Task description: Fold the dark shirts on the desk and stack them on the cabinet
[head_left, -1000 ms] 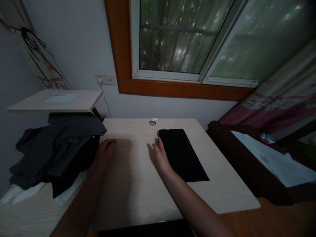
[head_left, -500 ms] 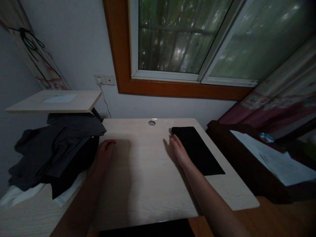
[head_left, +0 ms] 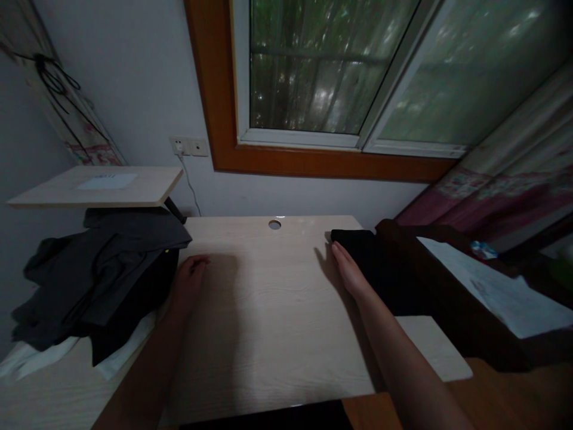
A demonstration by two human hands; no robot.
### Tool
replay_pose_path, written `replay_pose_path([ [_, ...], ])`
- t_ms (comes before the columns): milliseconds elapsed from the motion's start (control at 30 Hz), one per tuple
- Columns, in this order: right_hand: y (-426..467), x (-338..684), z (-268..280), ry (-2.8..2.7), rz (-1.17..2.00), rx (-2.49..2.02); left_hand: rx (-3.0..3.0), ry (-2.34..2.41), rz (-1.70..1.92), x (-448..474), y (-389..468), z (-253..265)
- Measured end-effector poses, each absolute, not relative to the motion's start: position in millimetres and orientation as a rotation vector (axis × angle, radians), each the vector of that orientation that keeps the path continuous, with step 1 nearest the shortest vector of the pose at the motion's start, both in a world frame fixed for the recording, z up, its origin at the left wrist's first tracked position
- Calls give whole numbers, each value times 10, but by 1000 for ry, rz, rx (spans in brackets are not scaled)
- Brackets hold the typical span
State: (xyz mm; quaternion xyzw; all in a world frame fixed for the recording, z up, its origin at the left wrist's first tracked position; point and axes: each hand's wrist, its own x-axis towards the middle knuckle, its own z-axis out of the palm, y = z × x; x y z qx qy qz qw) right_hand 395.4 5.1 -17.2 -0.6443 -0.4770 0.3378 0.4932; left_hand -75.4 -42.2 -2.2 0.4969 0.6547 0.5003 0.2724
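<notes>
A flat folded black garment (head_left: 380, 269) lies along the right edge of the desk. My right hand (head_left: 349, 272) rests on edge against its left side, with the fingers stretched out and not gripping it. On the left, my left hand (head_left: 190, 275) is beside a heap of clothes; its fingers are loosely bent with a small gap at the thumb, and nothing shows in them. The heap has a dark grey garment (head_left: 98, 269) on top, a black one (head_left: 134, 310) under it and white cloth (head_left: 129, 349) at the bottom.
The pale wooden desk (head_left: 277, 310) has a round cable hole (head_left: 274, 224) near its back edge. A raised shelf (head_left: 152, 185) with a paper label overhangs the clothes. Right of the desk stands dark furniture with a white sheet (head_left: 487, 286). A window (head_left: 322, 77) is behind.
My right hand has moved right, and the folded black garment has slid with it to the desk's right edge, reaching past it. My left hand and the clothes heap stay about where they were.
</notes>
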Motion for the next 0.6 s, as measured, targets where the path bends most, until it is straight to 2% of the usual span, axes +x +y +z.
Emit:
replay_pose_path([
  [367,-159,3770,74,-1448,732,-1541,1318,1749,1349,-743,-414,-20],
  [467,-181,3725,157,-1706,540,-1509,1342,1762,1348,-742,-420,-12],
  [600,-62,3849,277,-1969,112,-1561,1357,1782,1330,-756,-421,-18],
])
